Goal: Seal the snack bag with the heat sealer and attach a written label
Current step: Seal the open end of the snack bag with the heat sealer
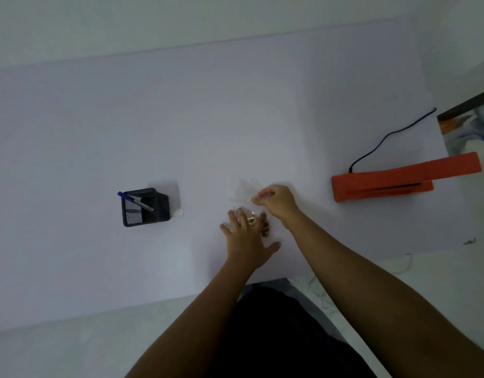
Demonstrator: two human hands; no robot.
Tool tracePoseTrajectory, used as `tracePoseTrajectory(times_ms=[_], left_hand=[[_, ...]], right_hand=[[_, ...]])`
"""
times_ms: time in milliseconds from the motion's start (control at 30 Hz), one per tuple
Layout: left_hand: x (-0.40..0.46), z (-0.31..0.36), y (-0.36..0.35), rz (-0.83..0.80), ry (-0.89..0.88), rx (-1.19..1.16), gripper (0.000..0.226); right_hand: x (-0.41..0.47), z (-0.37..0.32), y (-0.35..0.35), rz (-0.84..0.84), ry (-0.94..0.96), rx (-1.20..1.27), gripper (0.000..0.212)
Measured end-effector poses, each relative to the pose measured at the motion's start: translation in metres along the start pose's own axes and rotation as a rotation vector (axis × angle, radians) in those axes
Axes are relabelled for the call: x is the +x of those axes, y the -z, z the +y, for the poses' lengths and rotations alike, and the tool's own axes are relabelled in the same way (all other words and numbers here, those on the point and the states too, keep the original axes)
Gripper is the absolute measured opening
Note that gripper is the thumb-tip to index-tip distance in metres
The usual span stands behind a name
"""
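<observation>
Table: the white table (181, 118) is carrying everything.
Sealer: the orange heat sealer (382, 184) is lying well right, nearer the right hand (276, 201).
Bag: the clear snack bag (247, 197) is lying between both hands, long axis running away from the person.
Left hand (245, 237): fingers are spreading flat on the bag's filled end.
Right hand: fingers are pinching its open top.

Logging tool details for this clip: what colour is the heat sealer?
Orange, with its arm raised; the heat sealer shows clearly in the head view, right of the hands.

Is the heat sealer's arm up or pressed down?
Up. The orange sealer has its arm raised off the base at the right end, with a dark gap between them. Nothing lies in it; the bag is at the hands.
</observation>
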State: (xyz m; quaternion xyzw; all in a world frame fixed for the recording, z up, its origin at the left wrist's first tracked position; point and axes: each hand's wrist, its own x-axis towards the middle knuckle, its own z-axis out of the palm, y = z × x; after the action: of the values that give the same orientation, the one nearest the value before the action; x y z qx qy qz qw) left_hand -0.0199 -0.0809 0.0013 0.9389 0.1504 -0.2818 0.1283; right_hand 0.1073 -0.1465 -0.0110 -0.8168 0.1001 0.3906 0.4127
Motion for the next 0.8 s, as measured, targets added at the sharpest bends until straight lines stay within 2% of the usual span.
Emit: tracePoseTrajectory(times_ms=[100,267,367,433,500,600,667,733,800], left_hand=[[-0.002,-0.002,0.001,-0.014,-0.003,-0.007,0.093],[-0.001,-0.002,0.007,-0.064,-0.025,0.0,0.094],[-0.002,-0.005,0.009,-0.091,-0.044,-0.033,0.098],[-0.002,-0.008,0.01,-0.072,-0.06,-0.144,0.1],[-0.005,-0.015,0.015,0.002,-0.063,-0.384,0.092],[-0.008,-0.032,0.023,0.172,0.052,-0.851,0.071],[-0.006,-0.041,0.033,0.257,0.105,-0.984,0.071],[-0.004,-0.042,0.044,0.198,0.059,-1.041,0.074],[-0.002,-0.032,0.059,0.096,-0.052,-1.064,0.054]], right_hand=[[-0.004,0.001,0.005,0.02,0.02,0.05,0.023],[-0.014,-0.001,0.009,-0.008,-0.009,0.196,0.042],[-0.021,0.01,0.006,0.002,0.003,0.275,0.034],[-0.028,0.015,0.004,0.017,0.011,0.288,0.027],[-0.035,0.015,0.006,0.028,0.031,0.307,0.025],[-0.049,0.015,0.019,0.02,0.064,0.341,0.024],[-0.061,0.017,0.032,0.001,0.08,0.354,0.023],[-0.071,0.023,0.047,-0.031,0.098,0.352,0.021],[-0.078,0.034,0.064,-0.043,0.117,0.35,0.02]])
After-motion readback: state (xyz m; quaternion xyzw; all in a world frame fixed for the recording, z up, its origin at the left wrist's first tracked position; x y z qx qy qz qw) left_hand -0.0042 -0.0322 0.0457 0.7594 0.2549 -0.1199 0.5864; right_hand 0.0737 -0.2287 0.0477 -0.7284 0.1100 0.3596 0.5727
